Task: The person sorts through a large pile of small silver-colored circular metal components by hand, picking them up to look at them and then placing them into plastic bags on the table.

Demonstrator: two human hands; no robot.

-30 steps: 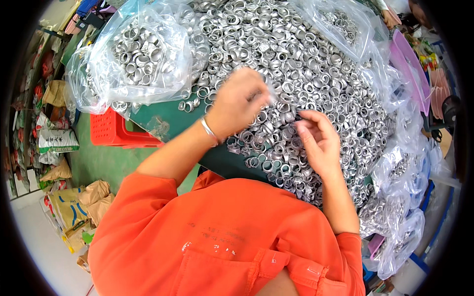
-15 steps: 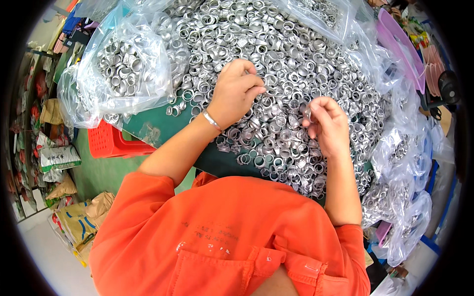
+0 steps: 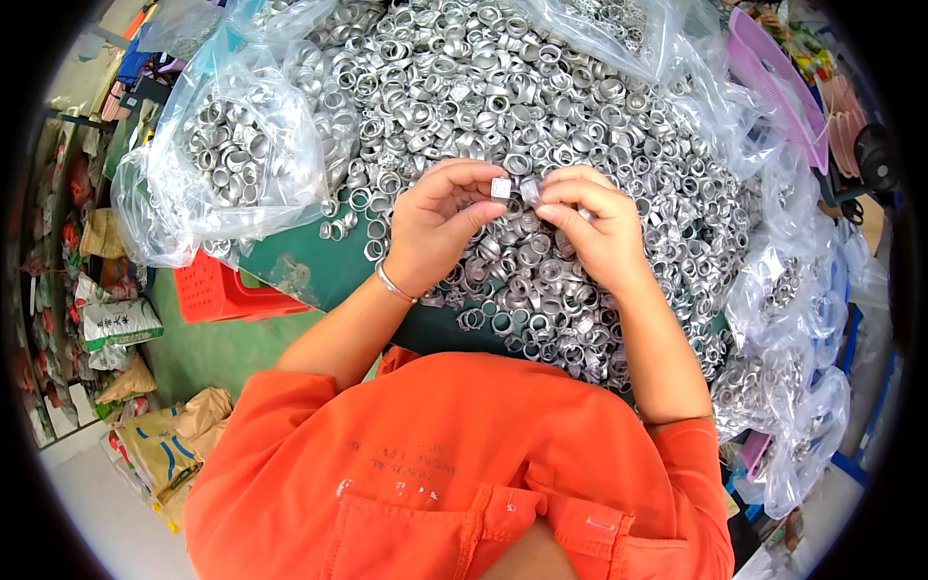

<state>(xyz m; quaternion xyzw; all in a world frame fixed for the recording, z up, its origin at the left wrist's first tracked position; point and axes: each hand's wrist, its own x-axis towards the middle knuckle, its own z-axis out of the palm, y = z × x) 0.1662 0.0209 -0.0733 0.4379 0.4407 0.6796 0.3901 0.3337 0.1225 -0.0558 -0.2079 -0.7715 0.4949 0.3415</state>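
A big heap of small silver metal rings (image 3: 541, 126) covers the dark green table (image 3: 319, 271). My left hand (image 3: 440, 222), with a thin bracelet at the wrist, pinches one silver ring (image 3: 501, 187) between thumb and fingertips just above the heap. My right hand (image 3: 594, 227) meets it from the right, its fingertips pinching a second small silver piece (image 3: 531, 191) right beside that ring. Both hands hover over the near middle of the pile, thumbs almost touching.
A clear plastic bag of rings (image 3: 227, 159) lies at the left, more bags (image 3: 793, 329) along the right edge. A red plastic crate (image 3: 217, 290) sits below the table's left side. Sacks and packages (image 3: 126, 329) stand on the floor at left. A pink tray (image 3: 773, 77) lies upper right.
My hands were apart, each reaching into the heap. Now they have come together at the middle, each holding a small silver piece.
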